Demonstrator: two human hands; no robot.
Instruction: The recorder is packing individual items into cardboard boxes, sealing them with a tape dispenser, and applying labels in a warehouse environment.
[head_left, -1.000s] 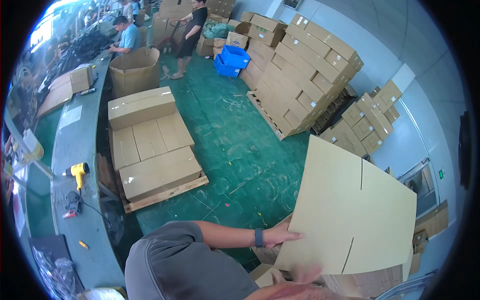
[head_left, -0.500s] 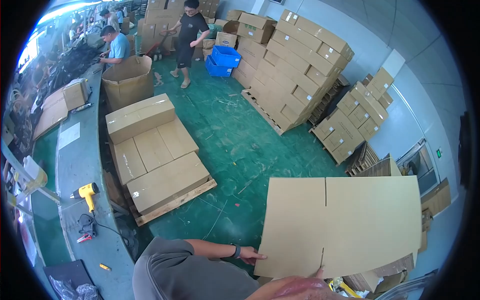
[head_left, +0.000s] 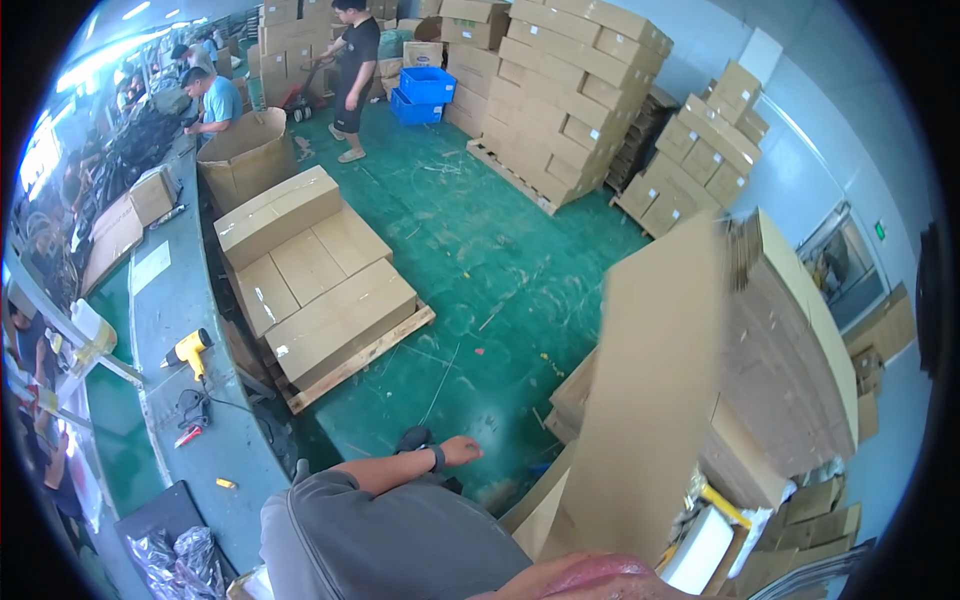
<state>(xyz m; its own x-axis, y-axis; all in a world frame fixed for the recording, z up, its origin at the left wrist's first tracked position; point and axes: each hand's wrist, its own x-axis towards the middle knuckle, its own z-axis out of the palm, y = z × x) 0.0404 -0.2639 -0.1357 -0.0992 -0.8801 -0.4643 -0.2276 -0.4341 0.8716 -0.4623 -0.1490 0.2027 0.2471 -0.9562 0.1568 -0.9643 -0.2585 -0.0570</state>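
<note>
A large cardboard sheet [head_left: 645, 390] stands tilted on edge in front of me to the right, its upper end smeared by motion. My left hand [head_left: 462, 451], with a dark band at the wrist, is held out to the left of the sheet, apart from it. Nothing is in this hand, and its fingers look loosely bent. My right hand does not show; the sheet and the lower edge of the view hide that side. Behind the sheet, to the right, leans a thick stack of flat cardboard [head_left: 790, 350].
Left runs a long workbench [head_left: 180, 290] with a yellow heat gun [head_left: 188, 350] and a yellow cutter [head_left: 226, 484]. Closed cartons [head_left: 345, 320] lie on a pallet ahead. Farther off are stacked cartons [head_left: 560, 110], blue crates [head_left: 425, 88] and a walking person [head_left: 355, 70].
My left hand has let go of the cardboard sheet and moved left. The sheet has swung from lying nearly flat to standing on edge, uncovering the cardboard stack. My view has shifted.
</note>
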